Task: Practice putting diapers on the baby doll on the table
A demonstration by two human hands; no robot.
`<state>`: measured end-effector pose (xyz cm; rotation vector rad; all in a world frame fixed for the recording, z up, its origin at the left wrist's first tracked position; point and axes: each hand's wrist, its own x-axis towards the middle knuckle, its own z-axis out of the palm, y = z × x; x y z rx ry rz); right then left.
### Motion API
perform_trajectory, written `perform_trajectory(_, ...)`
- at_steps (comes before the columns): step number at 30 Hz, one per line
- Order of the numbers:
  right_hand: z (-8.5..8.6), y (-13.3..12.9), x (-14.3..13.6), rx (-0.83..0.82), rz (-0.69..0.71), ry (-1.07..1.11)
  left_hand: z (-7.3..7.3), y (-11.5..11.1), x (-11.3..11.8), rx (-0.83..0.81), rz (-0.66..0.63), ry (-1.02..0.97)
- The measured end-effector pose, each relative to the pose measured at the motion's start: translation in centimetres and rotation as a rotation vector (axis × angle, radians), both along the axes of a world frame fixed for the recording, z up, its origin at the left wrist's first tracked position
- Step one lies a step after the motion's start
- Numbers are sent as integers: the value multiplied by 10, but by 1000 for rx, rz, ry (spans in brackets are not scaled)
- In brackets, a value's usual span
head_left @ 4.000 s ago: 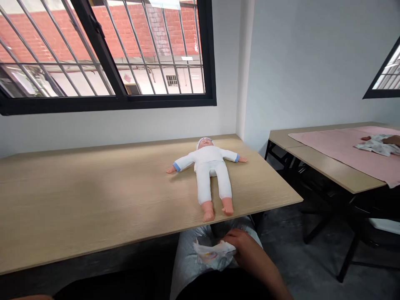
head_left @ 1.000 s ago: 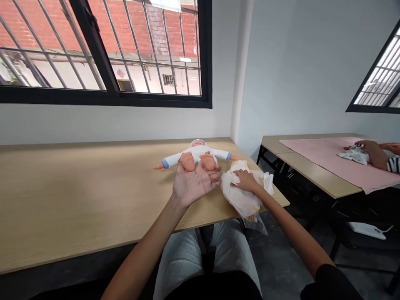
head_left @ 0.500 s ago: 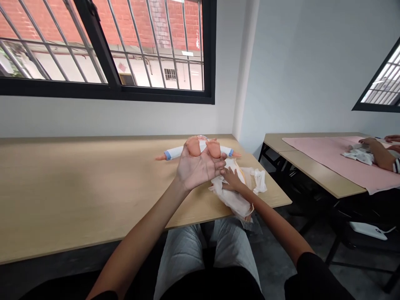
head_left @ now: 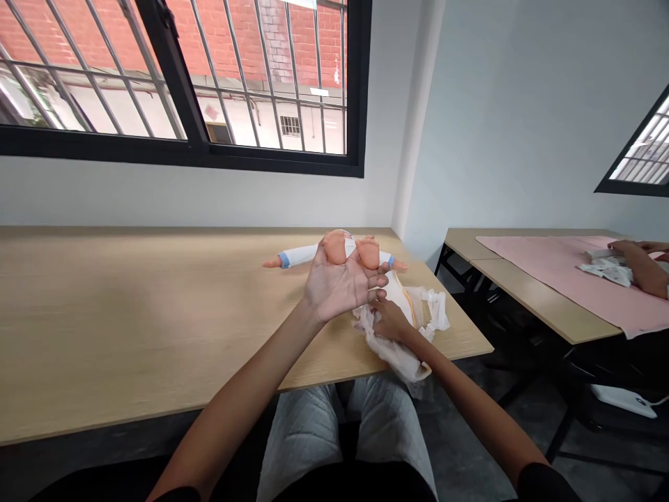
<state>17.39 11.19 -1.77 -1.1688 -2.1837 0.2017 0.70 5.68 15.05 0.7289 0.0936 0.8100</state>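
A doll (head_left: 303,255) in white clothes with blue cuffs lies on the table, arms spread sideways and bare feet raised towards me. My left hand (head_left: 342,282) is palm up at its ankles and holds the legs, a foot on either side of the middle fingers. My right hand (head_left: 391,321) is just below and to the right, fingers curled into a crumpled, thin white wrapping (head_left: 400,354); its fingertips are partly hidden. Beside that hand lies a white padded piece (head_left: 396,293) with a yellow edge, partly under the doll.
The wooden table (head_left: 157,321) runs along the wall below a barred window. Its right corner is near the wrapping. On a second table to the right, a person's hands (head_left: 635,254) rest by white cloth (head_left: 609,268) on a pink sheet (head_left: 564,279).
My right hand has moved slightly down, and its spread fingers have curled into the wrapping. My left hand still holds the doll's legs. The view has shifted slightly.
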Motion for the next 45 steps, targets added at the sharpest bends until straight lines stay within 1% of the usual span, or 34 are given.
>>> perform_trajectory(3, -1, -2, -5, 12, 30, -161, 4, 1, 2, -25, -3, 18)
perform_trajectory(5, -3, -1, -7, 13, 39, -187, 5, 1, 3, -22, -17, 22)
perform_trajectory(7, -6, 2, -8, 12, 56, -158, 6, 2, 4, -7, -36, 16)
perform_trajectory(9, -7, 5, -4, -4, 63, -59, 7, 2, 5, 11, -56, 10)
perform_trajectory(11, -5, 8, 5, -35, 54, 27, 8, 3, 6, 31, -78, 15)
perform_trajectory(12, -3, 9, 11, -49, 37, 25, 9, 4, 5, 42, -90, 23)
perform_trajectory(13, -1, 11, 18, -66, 15, -15, 10, 6, 4, 55, -103, 33)
perform_trajectory(16, 2, 15, 36, -180, -20, -251, 13, 13, 0, 86, -136, 66)
perform_trajectory(18, 2, 18, 37, -273, -8, -355, 15, 19, -2, 81, -137, 86)
perform_trajectory(20, 2, 20, 27, -321, 12, -390, 19, 25, -4, 63, -120, 100)
perform_trajectory(22, 3, 22, 10, -323, 33, -394, 23, 30, -4, 55, -102, 112)
perform_trajectory(27, 12, 26, -37, -299, 94, -372, 43, 44, 1, 106, -56, 161)
perform_trajectory(30, 16, 28, -54, -294, 142, -367, 54, 54, 4, 154, 0, 194)
perform_trajectory(32, 17, 29, -61, -272, 153, -363, 59, 58, 6, 185, 30, 223)
perform_trajectory(36, 15, 38, -70, -250, 132, -359, 60, 58, 6, 233, 44, 249)
perform_trajectory(41, 17, 55, -74, -314, 103, -333, 55, 54, 2, 277, 14, 243)
perform_trajectory(43, 17, 58, -74, -354, 76, -331, 53, 52, 1, 245, 49, 250)
perform_trajectory(45, 18, 59, -73, -378, 42, -329, 51, 50, 1, 169, 113, 258)
